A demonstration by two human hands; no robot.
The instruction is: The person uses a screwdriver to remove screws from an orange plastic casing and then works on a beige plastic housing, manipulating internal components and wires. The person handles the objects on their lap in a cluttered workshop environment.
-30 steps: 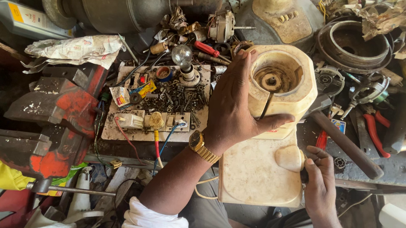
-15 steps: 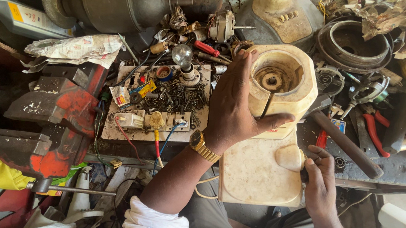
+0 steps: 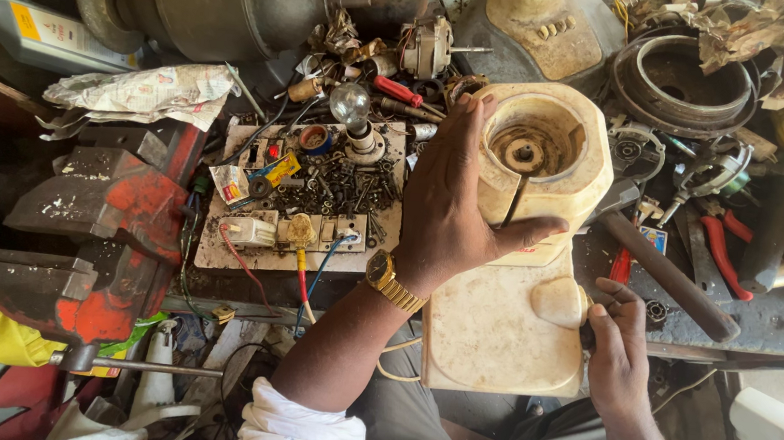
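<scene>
the left hand is wrapped around the upper housing of the cream, stained plastic blender base, standing at the bench edge; the right hand is pinched on its round side knob. the body is best kept steadied. a bulb-topped wooden test board lies alongside.

Left of my vise: grey bottle, red cap, yellow label. Right of it: small torn packet, white and red, beside a yellow tag.
</scene>
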